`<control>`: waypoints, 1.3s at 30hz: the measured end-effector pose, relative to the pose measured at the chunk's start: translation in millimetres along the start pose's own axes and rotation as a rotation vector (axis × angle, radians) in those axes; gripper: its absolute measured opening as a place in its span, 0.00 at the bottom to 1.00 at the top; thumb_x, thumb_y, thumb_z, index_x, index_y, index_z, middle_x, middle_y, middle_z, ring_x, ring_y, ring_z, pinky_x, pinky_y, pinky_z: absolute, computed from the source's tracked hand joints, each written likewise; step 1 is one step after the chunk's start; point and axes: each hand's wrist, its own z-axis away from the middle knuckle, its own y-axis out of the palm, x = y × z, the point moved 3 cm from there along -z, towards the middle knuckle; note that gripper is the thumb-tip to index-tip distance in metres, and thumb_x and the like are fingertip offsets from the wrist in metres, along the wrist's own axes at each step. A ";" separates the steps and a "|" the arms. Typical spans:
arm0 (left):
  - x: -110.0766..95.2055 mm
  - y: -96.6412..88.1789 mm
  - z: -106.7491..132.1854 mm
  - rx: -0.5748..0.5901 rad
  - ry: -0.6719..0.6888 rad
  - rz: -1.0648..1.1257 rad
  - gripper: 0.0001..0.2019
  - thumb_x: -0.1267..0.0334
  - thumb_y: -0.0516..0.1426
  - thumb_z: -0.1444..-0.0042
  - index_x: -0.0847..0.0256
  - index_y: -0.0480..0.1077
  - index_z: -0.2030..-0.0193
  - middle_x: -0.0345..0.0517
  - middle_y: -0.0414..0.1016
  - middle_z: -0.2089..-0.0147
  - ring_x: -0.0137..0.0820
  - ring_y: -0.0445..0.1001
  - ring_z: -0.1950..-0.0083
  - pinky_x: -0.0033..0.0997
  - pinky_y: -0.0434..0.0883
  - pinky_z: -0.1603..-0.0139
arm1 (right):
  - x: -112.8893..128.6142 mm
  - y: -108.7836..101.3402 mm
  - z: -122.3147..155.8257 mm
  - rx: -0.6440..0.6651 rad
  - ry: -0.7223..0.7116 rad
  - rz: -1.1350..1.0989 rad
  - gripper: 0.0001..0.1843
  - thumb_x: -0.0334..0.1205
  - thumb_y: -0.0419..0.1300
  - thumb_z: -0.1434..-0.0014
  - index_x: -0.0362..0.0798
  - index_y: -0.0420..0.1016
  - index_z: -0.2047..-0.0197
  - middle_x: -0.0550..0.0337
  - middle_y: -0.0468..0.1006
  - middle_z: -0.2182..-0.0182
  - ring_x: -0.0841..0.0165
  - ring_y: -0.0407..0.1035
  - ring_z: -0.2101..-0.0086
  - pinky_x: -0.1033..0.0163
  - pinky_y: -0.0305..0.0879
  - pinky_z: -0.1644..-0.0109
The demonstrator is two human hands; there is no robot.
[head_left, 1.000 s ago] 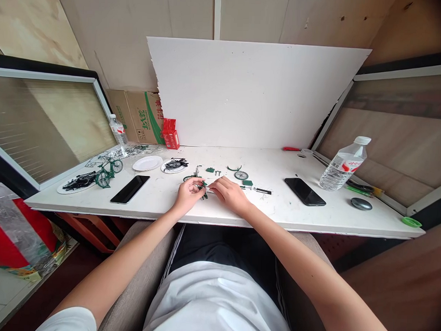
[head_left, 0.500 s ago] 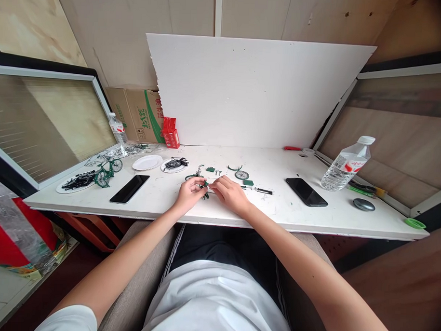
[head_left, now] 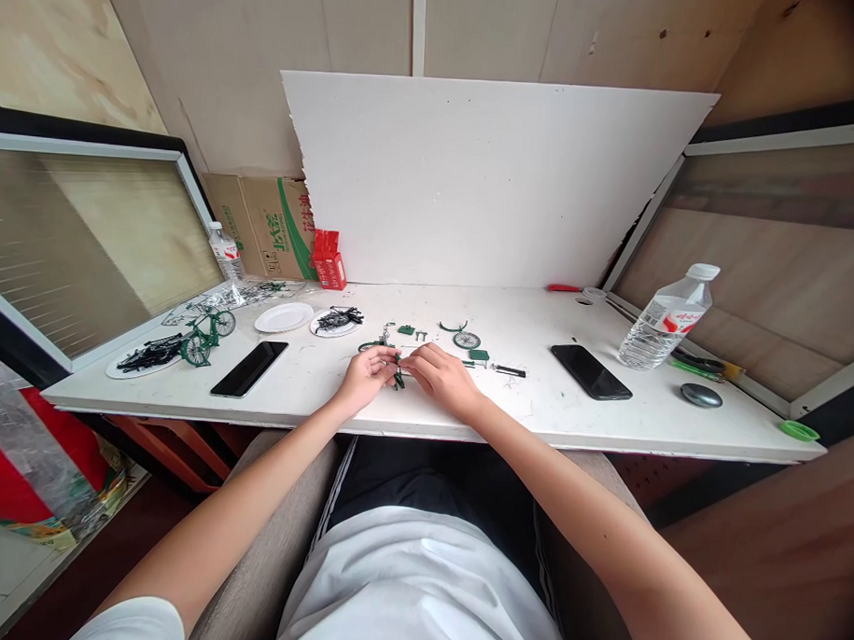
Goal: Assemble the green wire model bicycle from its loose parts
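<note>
Close together over the front middle of the white table [head_left: 326, 391], my left hand [head_left: 364, 376] and my right hand [head_left: 443, 380] meet fingertip to fingertip. Between them is a small dark green model bicycle part [head_left: 399, 379], partly hidden by the fingers. My left hand is closed on this part. The right fingers are pinched against it, and what they grip is hidden. Just beyond the hands lie a spoked model wheel [head_left: 466, 340], a curved green mudguard [head_left: 453, 326], a flat green piece [head_left: 479, 355] and a thin black strip [head_left: 509, 370].
An assembled green model bicycle [head_left: 200, 334] stands at the left by a plate of black parts [head_left: 149, 355]. White plates [head_left: 284, 318], two phones [head_left: 250, 368] [head_left: 591, 371], a water bottle [head_left: 665, 319], a dark round object [head_left: 702, 395] and a red box [head_left: 329, 259] are around.
My hands stay together at nearly the same spot, with slight finger movement around the green part. The whole view has shifted slightly; the table things lie as before.
</note>
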 end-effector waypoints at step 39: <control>-4.8 -0.8 2.0 -0.080 -0.014 0.056 0.18 0.61 0.70 0.47 0.63 0.75 0.52 0.48 0.78 0.59 0.24 0.72 0.73 0.27 0.69 0.70 | -138.3 -22.3 55.5 0.294 0.821 -0.081 0.24 0.30 0.47 0.32 0.46 0.73 0.37 0.48 0.78 0.40 0.52 0.65 0.38 0.49 0.65 0.37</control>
